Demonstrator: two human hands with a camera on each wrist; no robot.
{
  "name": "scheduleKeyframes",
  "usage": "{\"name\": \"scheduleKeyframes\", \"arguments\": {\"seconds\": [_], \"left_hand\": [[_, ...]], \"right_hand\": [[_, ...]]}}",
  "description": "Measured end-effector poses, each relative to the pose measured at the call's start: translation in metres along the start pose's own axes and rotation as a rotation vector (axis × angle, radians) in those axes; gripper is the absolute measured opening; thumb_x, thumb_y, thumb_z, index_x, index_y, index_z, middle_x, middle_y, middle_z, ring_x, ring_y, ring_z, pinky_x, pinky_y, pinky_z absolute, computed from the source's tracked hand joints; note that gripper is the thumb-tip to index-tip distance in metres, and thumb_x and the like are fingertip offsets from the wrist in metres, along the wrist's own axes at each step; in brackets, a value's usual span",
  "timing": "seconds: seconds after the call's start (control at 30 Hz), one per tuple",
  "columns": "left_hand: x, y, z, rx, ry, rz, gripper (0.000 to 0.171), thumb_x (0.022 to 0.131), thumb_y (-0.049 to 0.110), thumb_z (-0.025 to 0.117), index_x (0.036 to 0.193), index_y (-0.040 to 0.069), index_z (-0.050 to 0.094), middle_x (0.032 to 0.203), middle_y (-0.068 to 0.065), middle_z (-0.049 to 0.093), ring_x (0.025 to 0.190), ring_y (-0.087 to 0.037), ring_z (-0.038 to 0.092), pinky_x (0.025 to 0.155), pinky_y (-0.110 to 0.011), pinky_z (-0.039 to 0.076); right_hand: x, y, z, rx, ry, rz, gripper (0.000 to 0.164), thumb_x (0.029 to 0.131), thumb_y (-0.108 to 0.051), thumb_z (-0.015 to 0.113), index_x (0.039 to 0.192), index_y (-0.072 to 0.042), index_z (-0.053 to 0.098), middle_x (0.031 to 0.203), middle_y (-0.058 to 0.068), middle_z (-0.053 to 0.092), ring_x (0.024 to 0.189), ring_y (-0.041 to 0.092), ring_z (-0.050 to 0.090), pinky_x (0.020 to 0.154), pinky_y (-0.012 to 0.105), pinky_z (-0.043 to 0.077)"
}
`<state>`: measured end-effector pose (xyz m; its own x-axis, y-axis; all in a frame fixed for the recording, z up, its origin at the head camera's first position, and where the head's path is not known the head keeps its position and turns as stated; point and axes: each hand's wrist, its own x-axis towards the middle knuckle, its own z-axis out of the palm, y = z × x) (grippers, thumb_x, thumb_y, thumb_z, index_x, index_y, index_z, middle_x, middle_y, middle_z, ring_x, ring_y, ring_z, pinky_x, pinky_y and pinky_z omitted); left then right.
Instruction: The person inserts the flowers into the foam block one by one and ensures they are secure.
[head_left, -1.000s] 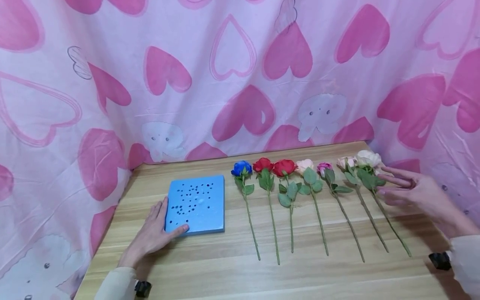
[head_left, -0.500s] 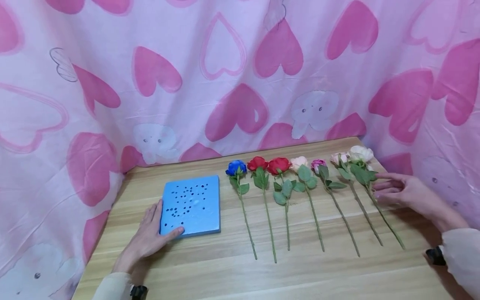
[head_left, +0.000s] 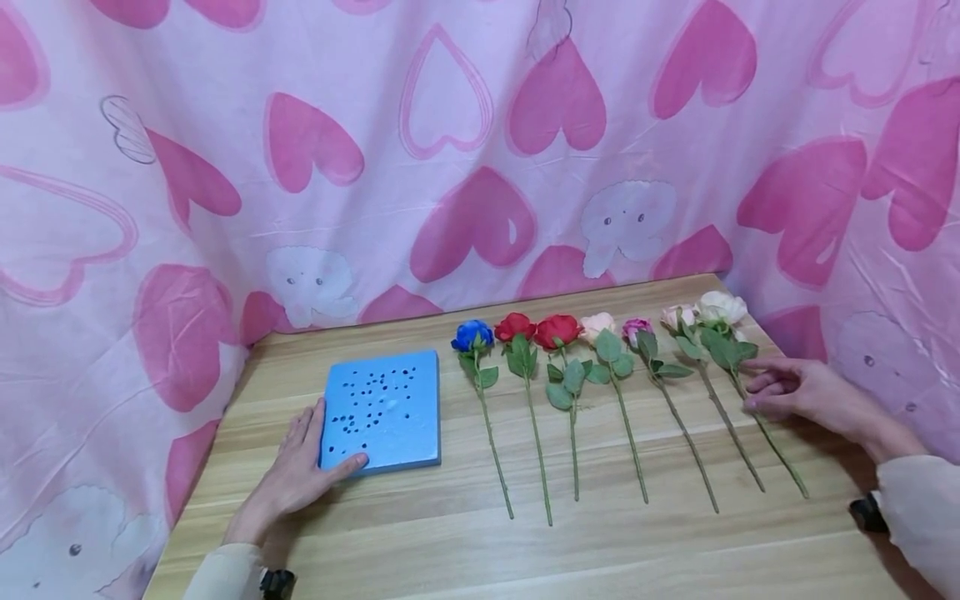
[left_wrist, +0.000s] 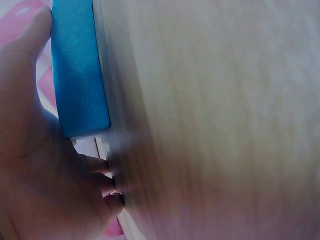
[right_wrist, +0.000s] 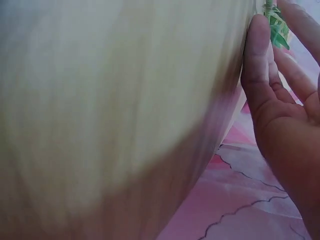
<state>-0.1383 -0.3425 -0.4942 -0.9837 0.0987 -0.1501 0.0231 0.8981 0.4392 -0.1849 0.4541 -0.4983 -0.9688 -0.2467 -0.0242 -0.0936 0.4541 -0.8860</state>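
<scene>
A square blue foam block (head_left: 408, 437), pitted with holes on top, lies flat on the left side of the table. My left hand (head_left: 296, 467) rests against its left side, fingers extended, the thumb over its near corner. The block's blue side (left_wrist: 80, 70) fills part of the left wrist view. On the right, my right hand (head_left: 821, 404) is low at the stem of the white rose (head_left: 722, 308), just below its leaves. Thumb and forefinger stand apart around that stem; in the right wrist view, green leaves (right_wrist: 279, 37) show between them.
Several more artificial roses lie in a row, stems toward me: blue (head_left: 472, 336), two red (head_left: 558, 332), peach (head_left: 598, 326), magenta (head_left: 637, 330) and pale pink (head_left: 677, 317). A pink heart-print curtain (head_left: 465, 225) hangs behind the wooden table (head_left: 420, 542).
My right hand has come down and left to the white rose's stem, its fingers drawing closer to the thumb. The left hand stays at the block. The head view shifted slightly.
</scene>
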Motion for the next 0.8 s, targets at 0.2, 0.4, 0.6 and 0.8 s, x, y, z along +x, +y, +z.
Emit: {"name": "scheduleKeyframes", "arguments": {"seconds": [0.2, 0.4, 0.6, 0.8], "left_hand": [[0.0, 0.001, 0.0, -0.003, -0.002, 0.0, 0.133, 0.097, 0.073, 0.072, 0.177, 0.001, -0.005, 0.18, -0.04, 0.001, 0.164, -0.066, 0.002, 0.126, -0.085, 0.009], [0.001, 0.001, -0.001, -0.006, -0.003, -0.003, 0.132, 0.097, 0.073, 0.072, 0.177, 0.001, -0.004, 0.18, -0.04, 0.001, 0.164, -0.066, 0.001, 0.127, -0.085, 0.007], [0.001, 0.003, -0.003, -0.004, -0.011, -0.003, 0.132, 0.097, 0.072, 0.072, 0.177, 0.0, -0.004, 0.179, -0.041, 0.001, 0.164, -0.067, 0.002, 0.127, -0.085, 0.008], [0.0, 0.004, -0.004, -0.003, -0.012, -0.007, 0.131, 0.097, 0.071, 0.072, 0.177, 0.0, -0.004, 0.179, -0.042, 0.002, 0.163, -0.067, 0.003, 0.127, -0.085, 0.009]], "right_hand": [[0.004, -0.003, 0.004, -0.051, -0.007, 0.083, 0.053, 0.097, 0.004, 0.082, 0.145, 0.013, 0.06, 0.104, 0.012, 0.075, 0.084, 0.014, 0.075, 0.066, 0.035, 0.067], [0.008, -0.004, 0.008, -0.07, -0.021, 0.139, 0.059, 0.098, 0.002, 0.083, 0.145, 0.021, 0.052, 0.098, 0.008, 0.071, 0.07, 0.014, 0.067, 0.058, 0.035, 0.064], [0.008, -0.005, 0.008, -0.091, -0.034, 0.196, 0.062, 0.099, -0.005, 0.084, 0.147, 0.017, 0.053, 0.102, 0.004, 0.068, 0.075, 0.013, 0.068, 0.063, 0.039, 0.067], [0.011, -0.005, 0.006, -0.114, -0.042, 0.202, 0.059, 0.099, -0.005, 0.084, 0.145, 0.016, 0.055, 0.103, 0.005, 0.069, 0.079, 0.011, 0.069, 0.063, 0.041, 0.067]]}}
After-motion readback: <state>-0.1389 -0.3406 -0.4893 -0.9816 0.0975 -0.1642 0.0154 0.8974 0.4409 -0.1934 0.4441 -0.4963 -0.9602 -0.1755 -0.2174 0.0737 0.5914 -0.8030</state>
